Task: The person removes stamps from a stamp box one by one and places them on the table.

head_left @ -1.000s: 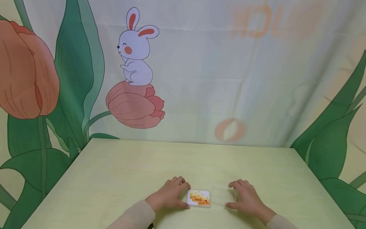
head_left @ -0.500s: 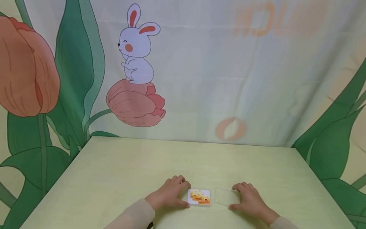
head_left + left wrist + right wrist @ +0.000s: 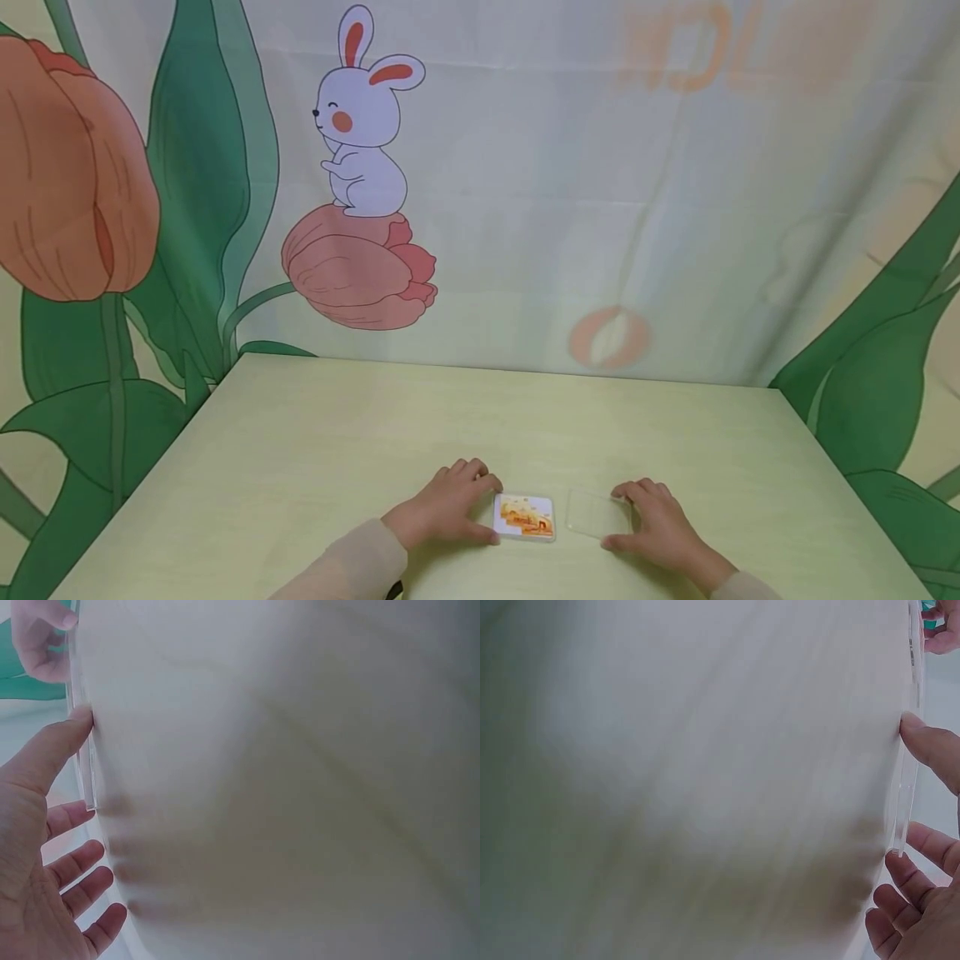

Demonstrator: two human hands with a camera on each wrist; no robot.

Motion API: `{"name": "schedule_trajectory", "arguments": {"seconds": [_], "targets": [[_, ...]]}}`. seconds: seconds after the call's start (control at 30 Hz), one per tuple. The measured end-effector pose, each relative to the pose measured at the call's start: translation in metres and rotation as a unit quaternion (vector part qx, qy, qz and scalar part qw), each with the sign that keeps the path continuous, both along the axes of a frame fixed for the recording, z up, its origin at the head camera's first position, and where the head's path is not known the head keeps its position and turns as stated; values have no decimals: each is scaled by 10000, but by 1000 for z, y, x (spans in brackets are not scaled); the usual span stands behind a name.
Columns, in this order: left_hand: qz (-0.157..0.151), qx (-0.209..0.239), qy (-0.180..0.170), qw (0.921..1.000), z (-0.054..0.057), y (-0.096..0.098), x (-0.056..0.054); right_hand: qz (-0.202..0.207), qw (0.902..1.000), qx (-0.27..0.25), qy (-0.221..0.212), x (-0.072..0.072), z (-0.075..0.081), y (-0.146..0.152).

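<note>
Handling two flat pieces side by side seems the step in hand: left hand (image 3: 453, 506) fingers pinch the printed tile (image 3: 524, 517), right hand (image 3: 660, 527) fingers the clear cover (image 3: 592, 513), its rim probably slightly raised. Between fingers, a narrow gap; the next move calls for level edges; beyond them, open desk (image 3: 420, 408).

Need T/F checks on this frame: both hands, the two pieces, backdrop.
1. The left hand grips the printed piece. True.
2. The right hand holds the clear piece. True.
3. The clear piece sits on top of the printed piece. False: they are side by side, with a gap between.
4. The printed piece's picture is solid blue. False: it is orange and yellow on white.
5. A white rabbit is pictured on the backdrop. True.
</note>
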State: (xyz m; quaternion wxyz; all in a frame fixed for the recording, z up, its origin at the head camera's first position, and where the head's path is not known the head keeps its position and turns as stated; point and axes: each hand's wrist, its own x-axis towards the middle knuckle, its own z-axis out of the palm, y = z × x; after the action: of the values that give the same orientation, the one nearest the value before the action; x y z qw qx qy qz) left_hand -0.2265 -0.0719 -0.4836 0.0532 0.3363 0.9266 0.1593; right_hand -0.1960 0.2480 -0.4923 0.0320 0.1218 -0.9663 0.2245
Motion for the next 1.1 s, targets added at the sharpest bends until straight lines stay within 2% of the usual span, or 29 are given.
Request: {"name": "schedule_trajectory", "arguments": {"seconds": [0.4,0.83,1.1], "targets": [[-23,-35,107,9999,1,1,-1,-43,10000,-18,-72,-1,1,1],[29,2,-42,10000,0,-1,1,-94,9998,53,-161,0,3,-2],[-1,-40,87,10000,-2,0,-1,-83,9995,42,-299,0,5,-2]]}}
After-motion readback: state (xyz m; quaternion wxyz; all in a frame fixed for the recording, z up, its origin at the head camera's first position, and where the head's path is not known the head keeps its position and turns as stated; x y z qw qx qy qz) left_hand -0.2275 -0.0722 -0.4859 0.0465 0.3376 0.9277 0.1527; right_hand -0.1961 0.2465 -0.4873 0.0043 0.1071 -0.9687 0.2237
